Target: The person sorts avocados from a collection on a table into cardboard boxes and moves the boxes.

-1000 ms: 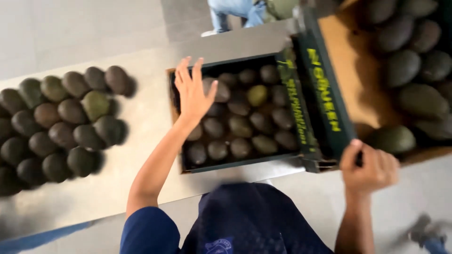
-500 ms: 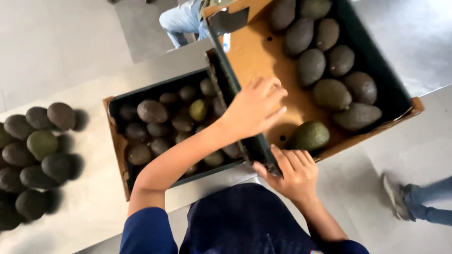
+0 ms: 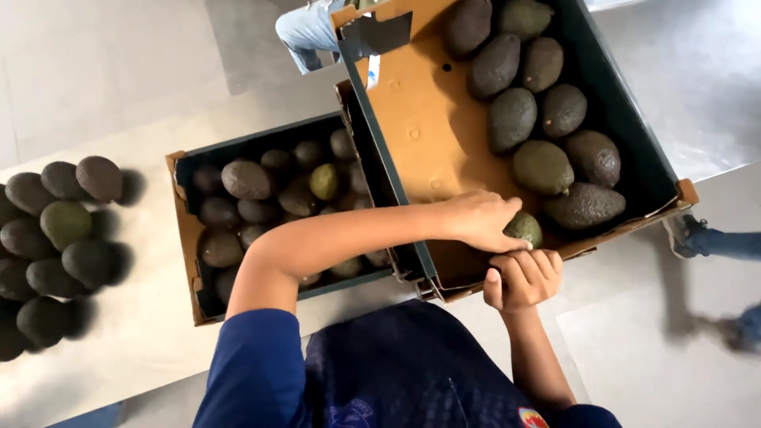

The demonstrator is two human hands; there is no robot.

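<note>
So: left hand reaches across to right of centre, fingers cupped over the green avocado at the near edge of the tilted box. The avocado pokes out right of the fingertips, long axis unclear. Right hand sits just below, fingers clenched on the box rim.

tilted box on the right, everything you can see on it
The tilted box is an open cardboard tray, dark green outside, bare brown inside. It leans over the edge of the lower box. Dark avocados cluster on its right side. The right hand grips its near rim; the left hand reaches inside onto a greenish avocado.
</note>
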